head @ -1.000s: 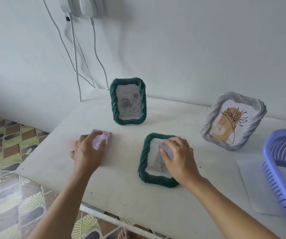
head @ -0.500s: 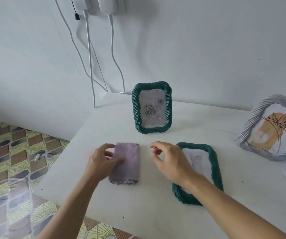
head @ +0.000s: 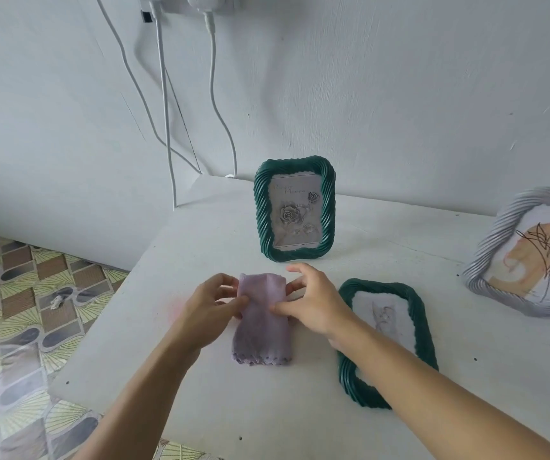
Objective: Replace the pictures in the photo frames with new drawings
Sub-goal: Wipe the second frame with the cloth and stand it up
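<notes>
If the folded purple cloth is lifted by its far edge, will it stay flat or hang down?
Probably it hangs: the purple cloth puckers where the left hand and right hand pinch it, so it looks floppy. It seems thin, so likely light. Layers showing at the scalloped near edge may slide apart.

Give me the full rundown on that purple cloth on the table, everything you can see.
The purple cloth is pale lilac, soft-looking fabric, folded into a narrow strip with a scalloped near edge. It lies on the white table, left of the flat green frame and in front of the standing green frame. The left hand and right hand each pinch a side near its slightly bunched far end.
</notes>
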The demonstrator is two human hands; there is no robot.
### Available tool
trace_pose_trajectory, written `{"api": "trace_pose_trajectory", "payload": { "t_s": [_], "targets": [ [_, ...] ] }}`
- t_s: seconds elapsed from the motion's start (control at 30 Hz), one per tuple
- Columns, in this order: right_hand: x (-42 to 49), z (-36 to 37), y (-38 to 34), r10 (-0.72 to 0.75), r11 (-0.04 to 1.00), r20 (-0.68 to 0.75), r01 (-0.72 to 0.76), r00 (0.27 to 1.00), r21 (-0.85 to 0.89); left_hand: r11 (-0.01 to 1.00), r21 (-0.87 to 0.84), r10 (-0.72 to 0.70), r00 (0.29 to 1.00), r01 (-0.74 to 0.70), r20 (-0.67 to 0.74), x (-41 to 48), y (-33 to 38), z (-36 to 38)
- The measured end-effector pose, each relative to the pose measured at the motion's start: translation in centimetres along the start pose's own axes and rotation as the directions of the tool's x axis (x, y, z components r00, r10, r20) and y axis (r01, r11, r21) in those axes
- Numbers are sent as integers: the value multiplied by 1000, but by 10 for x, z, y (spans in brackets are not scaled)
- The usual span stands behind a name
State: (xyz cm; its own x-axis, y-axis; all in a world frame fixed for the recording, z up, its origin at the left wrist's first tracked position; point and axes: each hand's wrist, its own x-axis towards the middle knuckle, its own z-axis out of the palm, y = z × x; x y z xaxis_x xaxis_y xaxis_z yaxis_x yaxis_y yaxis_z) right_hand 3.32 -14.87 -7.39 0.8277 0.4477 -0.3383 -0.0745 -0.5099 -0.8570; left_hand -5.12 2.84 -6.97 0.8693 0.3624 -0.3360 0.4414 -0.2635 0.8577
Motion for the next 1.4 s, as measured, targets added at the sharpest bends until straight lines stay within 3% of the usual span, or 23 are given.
{"api": "trace_pose_trajectory", "payload": {
  "t_s": [0.13,0.3,0.5,0.77,0.83,0.9,0.97,1.03,1.1,1.17,1.3,1.4],
  "targets": [
    [-5,-3,3,27,986,4,-27,1000,165,992,-93,85,996,-84,8,-9,7,4],
    [-13,-13,7,41,836,109,-94,993,541,966,-182,175,982,-186,-75,-21,17,15],
    [-33,-42,13,-17,838,-6,17,1000,545,960,-176,216,976,-217,-26,-25,37,41],
    [-67,-101,35,-10,749,-59,47,998,661,956,-200,232,970,-214,71,-25,76,96],
    [-74,-114,44,-20,793,-112,84,994,604,956,-159,261,961,-246,88,-25,81,106],
    [-79,-129,53,-49,875,-216,147,975,462,929,38,365,927,-369,86,-24,76,112],
    [-81,-144,60,-133,935,-338,231,932,270,791,308,516,847,-528,125,-24,60,112],
    [-82,-157,65,-324,931,-435,365,840,11,636,473,561,786,-610,260,-25,42,114],
    [-79,-163,70,-513,858,-442,456,736,-236,523,600,462,793,-606,398,-30,28,117],
    [-72,-159,77,-624,776,-367,492,690,-394,415,685,370,799,-599,475,-35,18,119],
    [-62,-135,102,-719,567,-198,396,667,-722,339,725,319,798,-600,511,-44,11,114],
    [-66,-118,115,-716,498,-147,353,682,-792,283,748,298,796,-601,527,-51,8,110]
  ]
}}
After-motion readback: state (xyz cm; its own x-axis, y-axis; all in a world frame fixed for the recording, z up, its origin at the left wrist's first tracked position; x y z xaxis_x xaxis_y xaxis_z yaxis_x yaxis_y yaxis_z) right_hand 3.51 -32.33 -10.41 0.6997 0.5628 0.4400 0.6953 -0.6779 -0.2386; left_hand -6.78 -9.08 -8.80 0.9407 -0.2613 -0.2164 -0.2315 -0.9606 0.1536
